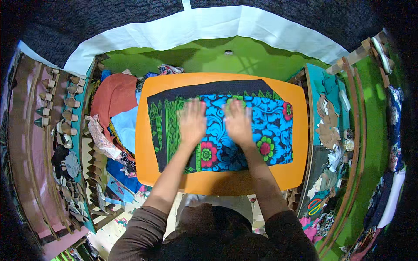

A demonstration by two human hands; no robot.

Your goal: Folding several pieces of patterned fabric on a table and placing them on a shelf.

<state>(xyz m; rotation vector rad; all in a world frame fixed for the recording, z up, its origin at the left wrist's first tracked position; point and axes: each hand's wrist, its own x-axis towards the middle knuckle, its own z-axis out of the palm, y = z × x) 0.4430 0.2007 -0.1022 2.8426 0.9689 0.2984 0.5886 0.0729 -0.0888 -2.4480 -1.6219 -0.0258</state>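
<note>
A patterned cloth (272,119) lies spread on an orange table (209,185). Its right part carries blue scrolls with red and green flowers on black, its left part a green geometric pattern, and a plain black band runs along its far side. My left hand (193,122) rests flat on the cloth where the green and blue patterns meet, with fingers stretched forward. Beside it, a little to the right, my right hand (237,122) also lies flat on the blue part. Both sets of fingertips are slightly blurred. Neither hand grips anything.
Left of the table is a heap of fabrics, with a rust-coloured cloth (115,93) on top. Racks of shoe-shaped pieces (72,102) stand further left. On the right, a shelf (320,76) bears scraps and scissors (314,206). Behind is a green wall (257,56) under white sheeting (209,26).
</note>
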